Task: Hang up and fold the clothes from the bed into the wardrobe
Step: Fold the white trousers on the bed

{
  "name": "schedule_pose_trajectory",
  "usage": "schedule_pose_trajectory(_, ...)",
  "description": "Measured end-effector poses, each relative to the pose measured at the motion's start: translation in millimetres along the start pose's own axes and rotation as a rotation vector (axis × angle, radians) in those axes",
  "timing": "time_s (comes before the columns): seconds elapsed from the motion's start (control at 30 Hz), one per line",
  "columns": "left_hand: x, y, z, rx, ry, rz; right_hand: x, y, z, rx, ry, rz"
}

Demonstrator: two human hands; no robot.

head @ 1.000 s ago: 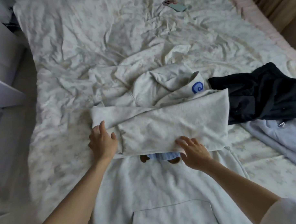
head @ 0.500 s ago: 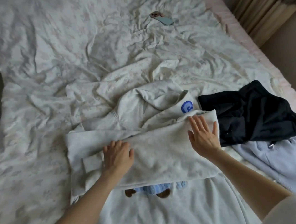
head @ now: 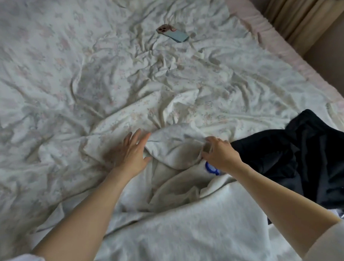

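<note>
Head view: right hand [head: 219, 154] partly hides hoodie [head: 175, 188] logo [head: 210, 167].

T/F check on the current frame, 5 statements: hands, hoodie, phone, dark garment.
1. The right hand pinches the hood of the hoodie. True.
2. The left hand holds the phone. False: the phone lies far up the bed, untouched; that hand is spread open at the hood.
3. The dark garment lies right of the hoodie. True.
4. The hoodie is black. False: off-white.
5. The blue logo is partly hidden by the right hand. True.
</note>
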State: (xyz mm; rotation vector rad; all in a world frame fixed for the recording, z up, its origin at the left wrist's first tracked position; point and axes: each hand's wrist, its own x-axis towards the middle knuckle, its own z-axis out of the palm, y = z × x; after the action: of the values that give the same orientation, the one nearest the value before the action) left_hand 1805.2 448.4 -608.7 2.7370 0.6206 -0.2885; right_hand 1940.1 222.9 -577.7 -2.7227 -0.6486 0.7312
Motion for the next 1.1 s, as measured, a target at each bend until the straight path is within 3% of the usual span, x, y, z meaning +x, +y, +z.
schedule_pose_trajectory(0.1, 14, 3, 3, 0.044, 0.01, 0.143, 9, 1, 4, -0.312, -0.143, -0.184)
schedule_pose_trajectory(0.17, 15, 6, 2, -0.026, 0.11, 0.151, 11, 2, 8, -0.356, -0.055, -0.224)
schedule_pose_trajectory(0.23, 13, 9, -6, -0.18, 0.314, 0.119, 11, 1, 6, -0.211, 0.183, -0.196)
schedule_pose_trajectory(0.33, 11, 10, -25, -0.307, 0.709, 0.02, 11, -16, -6, 0.225, 0.519, -0.195)
schedule_pose_trajectory(0.43, 6, 5, -38, -0.274, 0.861, -0.096, 15, -44, -11, 0.34, 0.68, -0.324)
schedule_pose_trajectory(0.5, 2, -2, -36, -0.148, 0.764, -0.047, 18, -52, -8, 0.135, 0.552, -0.298)
schedule_pose_trajectory(0.53, 0, -6, -33, -0.081, 0.598, -0.01, 21, -48, -3, -0.065, 0.366, -0.254)
schedule_pose_trajectory(0.63, 2, -20, -18, 0.087, -0.152, -0.051, 24, -30, 8, -0.442, -0.262, -0.201)
schedule_pose_trajectory(0.7, 11, -24, -12, 0.114, -0.415, -0.117, 26, -28, 12, -0.403, -0.341, -0.216)
schedule_pose_trajectory(0.73, 17, -24, -13, 0.038, -0.406, -0.152, 29, -30, 11, -0.31, -0.274, -0.203)
schedule_pose_trajectory(0.8, 27, -22, -14, -0.147, -0.225, -0.212, 38, -36, 8, -0.091, -0.054, -0.129)
schedule_pose_trajectory(0.87, 38, -20, -12, -0.17, -0.091, -0.221, 49, -37, 6, 0.045, 0.069, -0.065)
schedule_pose_trajectory(1.0, 51, -17, -12, 0.074, -0.197, -0.257, 67, -34, 6, 0.183, -0.084, 0.054)
schedule_pose_trajectory(1.1, 56, -16, -13, -0.069, -0.011, -0.224, 73, -33, 4, 0.134, -0.137, 0.062)
